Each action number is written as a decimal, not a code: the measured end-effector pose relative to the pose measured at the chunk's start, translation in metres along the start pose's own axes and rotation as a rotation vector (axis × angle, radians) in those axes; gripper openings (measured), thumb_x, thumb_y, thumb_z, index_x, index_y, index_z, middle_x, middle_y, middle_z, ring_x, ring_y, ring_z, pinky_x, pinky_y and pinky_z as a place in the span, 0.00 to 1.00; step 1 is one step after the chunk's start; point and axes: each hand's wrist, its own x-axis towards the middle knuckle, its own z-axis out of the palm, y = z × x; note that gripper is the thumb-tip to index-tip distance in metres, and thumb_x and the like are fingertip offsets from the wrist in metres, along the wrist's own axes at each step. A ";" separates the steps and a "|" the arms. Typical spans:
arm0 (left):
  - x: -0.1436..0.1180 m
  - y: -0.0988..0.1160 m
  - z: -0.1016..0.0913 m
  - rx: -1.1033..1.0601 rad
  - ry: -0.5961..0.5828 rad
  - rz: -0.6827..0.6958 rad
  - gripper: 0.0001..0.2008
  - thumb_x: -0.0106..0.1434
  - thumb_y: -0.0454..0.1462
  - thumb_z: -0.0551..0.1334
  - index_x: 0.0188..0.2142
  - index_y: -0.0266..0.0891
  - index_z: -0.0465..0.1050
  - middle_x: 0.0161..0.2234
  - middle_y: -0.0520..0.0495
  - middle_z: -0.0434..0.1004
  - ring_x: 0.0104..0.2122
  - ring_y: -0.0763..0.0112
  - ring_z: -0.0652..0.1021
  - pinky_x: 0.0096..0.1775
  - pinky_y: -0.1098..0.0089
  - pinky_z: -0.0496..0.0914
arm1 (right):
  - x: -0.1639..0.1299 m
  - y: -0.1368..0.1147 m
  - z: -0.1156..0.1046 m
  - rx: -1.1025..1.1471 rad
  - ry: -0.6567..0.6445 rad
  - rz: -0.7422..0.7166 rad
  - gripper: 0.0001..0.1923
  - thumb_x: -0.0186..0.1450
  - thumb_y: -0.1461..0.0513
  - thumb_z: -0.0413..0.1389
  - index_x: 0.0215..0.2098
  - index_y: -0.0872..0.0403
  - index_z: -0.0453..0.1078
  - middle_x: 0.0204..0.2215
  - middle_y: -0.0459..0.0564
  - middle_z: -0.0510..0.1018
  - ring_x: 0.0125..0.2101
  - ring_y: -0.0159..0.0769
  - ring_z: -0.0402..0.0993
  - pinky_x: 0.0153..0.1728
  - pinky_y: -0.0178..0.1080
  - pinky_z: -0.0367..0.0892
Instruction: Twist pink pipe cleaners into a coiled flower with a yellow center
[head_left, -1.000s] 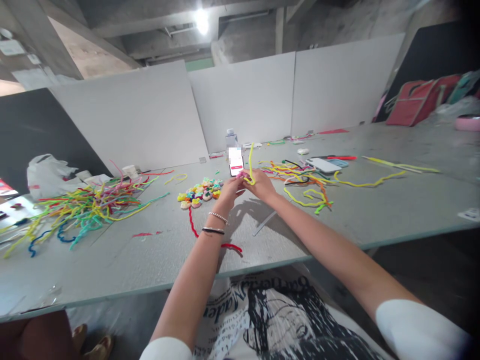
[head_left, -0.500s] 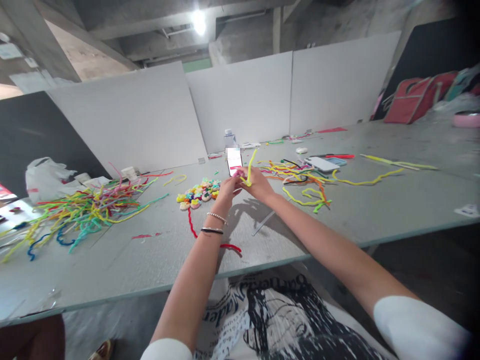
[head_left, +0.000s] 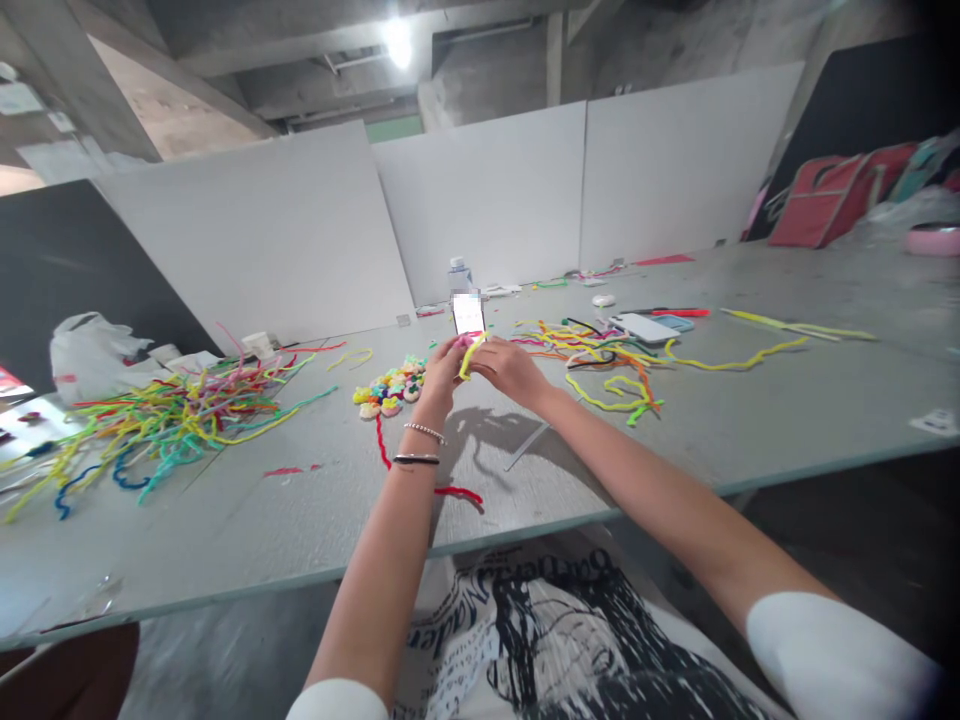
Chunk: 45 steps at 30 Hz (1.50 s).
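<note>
My left hand [head_left: 444, 370] is closed around a small pink fuzzy piece [head_left: 466, 341], most of it hidden by the fingers. My right hand [head_left: 511, 370] pinches a yellow pipe cleaner [head_left: 469, 359] that lies bent against the pink piece. Both hands meet above the table, in front of a lit phone [head_left: 469, 312] propped against a bottle [head_left: 459, 272]. Just left of my left hand lies a cluster of small multicoloured fuzzy flowers [head_left: 390, 388]. A red pipe cleaner [head_left: 459, 493] runs under my left forearm.
A big tangled heap of pipe cleaners [head_left: 195, 405] covers the left of the table, beside a white plastic bag [head_left: 94, 350]. More loose pipe cleaners [head_left: 600, 350] and a white phone-like slab [head_left: 643, 327] lie to the right. White panels [head_left: 480, 200] stand behind the table.
The yellow pipe cleaner stuck upright from my right hand before; now its end is folded down between my hands. My left hand has shifted slightly left.
</note>
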 end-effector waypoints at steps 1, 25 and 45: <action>-0.002 0.001 0.001 0.023 -0.007 0.006 0.16 0.50 0.38 0.64 0.41 0.41 0.73 0.28 0.51 0.73 0.25 0.78 0.70 0.28 0.76 0.63 | 0.000 0.000 0.000 0.002 -0.010 0.001 0.14 0.68 0.59 0.46 0.39 0.52 0.74 0.37 0.51 0.78 0.40 0.38 0.69 0.44 0.40 0.61; -0.006 0.006 0.005 0.158 -0.218 0.000 0.17 0.54 0.44 0.60 0.44 0.47 0.68 0.39 0.49 0.76 0.37 0.69 0.77 0.36 0.71 0.65 | 0.008 -0.007 -0.016 0.202 0.122 0.572 0.16 0.64 0.54 0.49 0.28 0.55 0.72 0.26 0.46 0.76 0.28 0.32 0.68 0.31 0.32 0.58; 0.003 -0.003 0.004 0.094 0.071 0.192 0.13 0.54 0.44 0.64 0.34 0.37 0.70 0.28 0.48 0.77 0.29 0.72 0.78 0.36 0.69 0.72 | 0.010 -0.002 -0.007 0.597 0.171 0.672 0.15 0.58 0.52 0.57 0.35 0.55 0.68 0.32 0.49 0.77 0.30 0.31 0.72 0.32 0.34 0.65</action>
